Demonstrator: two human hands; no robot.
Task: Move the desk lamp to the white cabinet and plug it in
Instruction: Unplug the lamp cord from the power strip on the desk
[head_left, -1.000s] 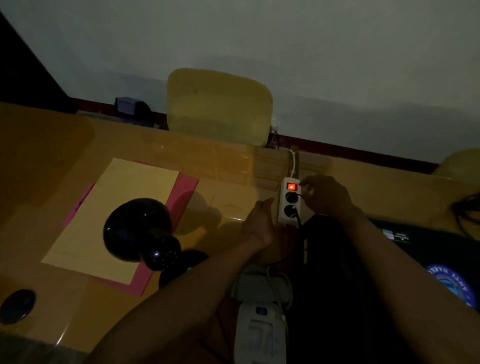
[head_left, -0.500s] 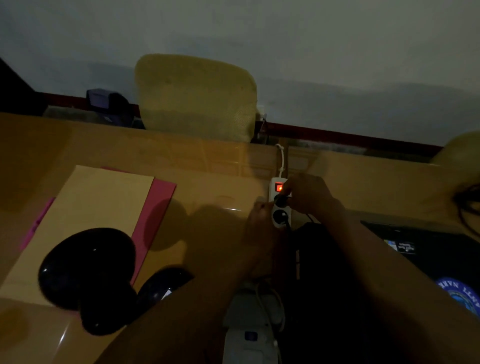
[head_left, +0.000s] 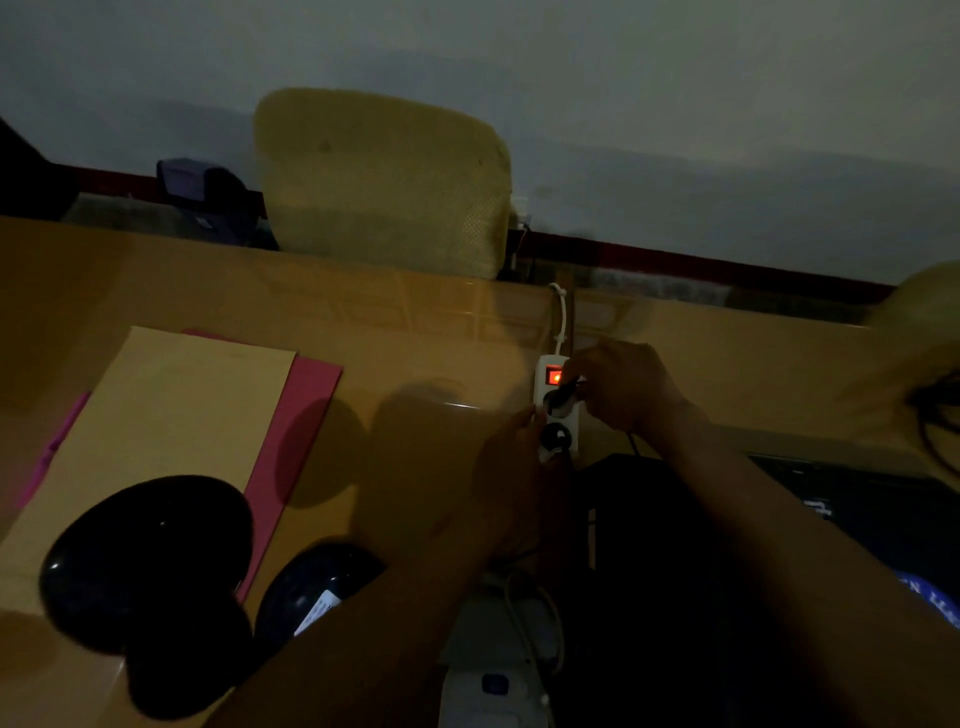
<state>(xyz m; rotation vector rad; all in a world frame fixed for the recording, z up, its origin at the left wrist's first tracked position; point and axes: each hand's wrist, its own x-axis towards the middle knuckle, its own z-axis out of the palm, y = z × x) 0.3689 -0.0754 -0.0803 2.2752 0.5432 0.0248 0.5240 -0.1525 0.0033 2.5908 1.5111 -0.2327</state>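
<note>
The room is dim. A black desk lamp (head_left: 150, 566) with a rounded shade stands at the lower left of the wooden desk (head_left: 415, 338), its round base (head_left: 311, 587) beside it. A white power strip (head_left: 557, 410) with a glowing red switch lies at mid-desk. My right hand (head_left: 623, 392) pinches a black plug (head_left: 561, 397) at the strip's upper socket. My left hand (head_left: 511, 467) holds the strip's lower left edge, next to a second black plug (head_left: 557, 435) seated in the lower socket.
A tan envelope (head_left: 156, 431) lies on a pink folder (head_left: 301, 415) at the left. A white device with a coiled cord (head_left: 498, 675) sits near me. A dark laptop (head_left: 857, 519) is at the right, a woven chair back (head_left: 384, 182) behind the desk.
My view has shifted, so the lamp sits lower left. My right hand has closed on the upper plug, and my left hand has moved up against the strip's side.
</note>
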